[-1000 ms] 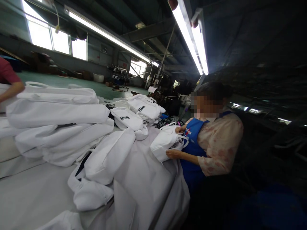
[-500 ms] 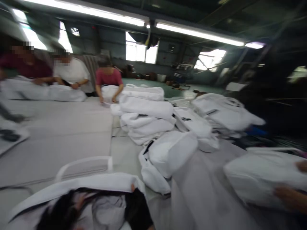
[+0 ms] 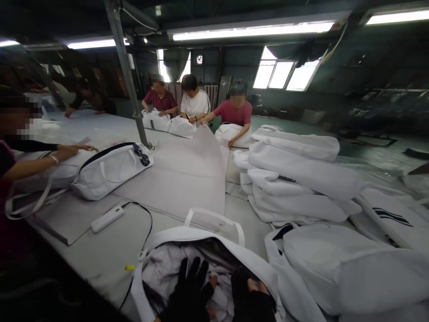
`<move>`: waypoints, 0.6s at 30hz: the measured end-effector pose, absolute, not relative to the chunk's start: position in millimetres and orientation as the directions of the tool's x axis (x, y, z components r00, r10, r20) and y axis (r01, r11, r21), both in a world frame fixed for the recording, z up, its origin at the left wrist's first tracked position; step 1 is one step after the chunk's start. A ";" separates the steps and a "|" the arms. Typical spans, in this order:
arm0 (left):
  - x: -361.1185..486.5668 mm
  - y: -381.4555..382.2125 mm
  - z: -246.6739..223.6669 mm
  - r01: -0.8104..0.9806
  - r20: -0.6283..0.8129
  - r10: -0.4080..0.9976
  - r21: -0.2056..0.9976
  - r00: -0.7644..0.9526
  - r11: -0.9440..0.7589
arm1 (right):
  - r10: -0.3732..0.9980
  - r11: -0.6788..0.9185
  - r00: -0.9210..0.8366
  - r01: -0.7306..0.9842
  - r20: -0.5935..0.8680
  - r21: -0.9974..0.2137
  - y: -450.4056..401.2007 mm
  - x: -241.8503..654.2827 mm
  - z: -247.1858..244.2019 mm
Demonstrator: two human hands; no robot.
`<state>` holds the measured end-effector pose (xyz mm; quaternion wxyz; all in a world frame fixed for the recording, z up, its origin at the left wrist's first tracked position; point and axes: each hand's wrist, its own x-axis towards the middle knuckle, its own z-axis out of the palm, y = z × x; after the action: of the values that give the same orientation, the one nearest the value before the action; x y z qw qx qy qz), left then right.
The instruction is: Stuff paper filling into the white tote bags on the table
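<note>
A white bag [image 3: 204, 235] lies unzipped in front of me, its strap handle [image 3: 214, 219] standing up at the far side. Crumpled pale grey filling or lining [image 3: 164, 264] shows inside; I cannot tell which. Both my hands are inside the mouth of the bag, in black gloves that leave some fingertips bare. My left hand [image 3: 189, 290] rests on the pale material with its fingers spread. Beside it, near the bag's right wall, my right hand [image 3: 250, 297] has bent fingers, partly hidden, and whatever is in them does not show.
White bags are piled at the right [image 3: 298, 174]. On the left, another white bag [image 3: 107, 172] carries dark sunglasses [image 3: 141, 154]. A white power strip [image 3: 107, 219] with a black cord lies nearby. Several people work around the table [image 3: 187, 165]; a metal post [image 3: 129, 76] rises from it.
My view has swung left, so the bag appears further right. The left hand's fingers are now spread inside it. My right hand has gone from the bag's rim to inside.
</note>
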<state>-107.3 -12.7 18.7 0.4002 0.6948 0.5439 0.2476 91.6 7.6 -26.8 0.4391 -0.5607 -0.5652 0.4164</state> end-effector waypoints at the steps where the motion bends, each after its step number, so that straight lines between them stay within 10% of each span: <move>1: -110.9 -12.9 23.9 0.431 -0.072 0.964 0.901 0.255 -0.047 | 0.998 -0.048 -0.018 0.193 -0.052 -0.980 8.4 73.7 -21.8; 9: -173.8 11.7 44.1 -0.455 -0.325 0.911 0.871 -0.255 0.183 | 0.936 -0.350 -0.146 -0.287 -0.320 -0.892 73.7 -49.6 43.1; 14: -209.7 22.9 44.8 -0.886 -0.572 0.820 0.385 -0.007 0.260 | 0.696 -0.717 -0.393 -0.322 -0.602 -0.619 102.5 -96.7 59.6; 18: -212.7 13.6 27.8 -0.904 -0.599 0.800 0.330 0.021 0.271 | 0.683 -0.730 -0.329 -0.300 -0.652 -0.614 116.0 -140.7 35.8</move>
<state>-212.7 13.6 27.8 0.7109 -0.0719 0.3608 0.5994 -140.7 116.0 35.8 0.3105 -0.4890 -0.1960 0.7913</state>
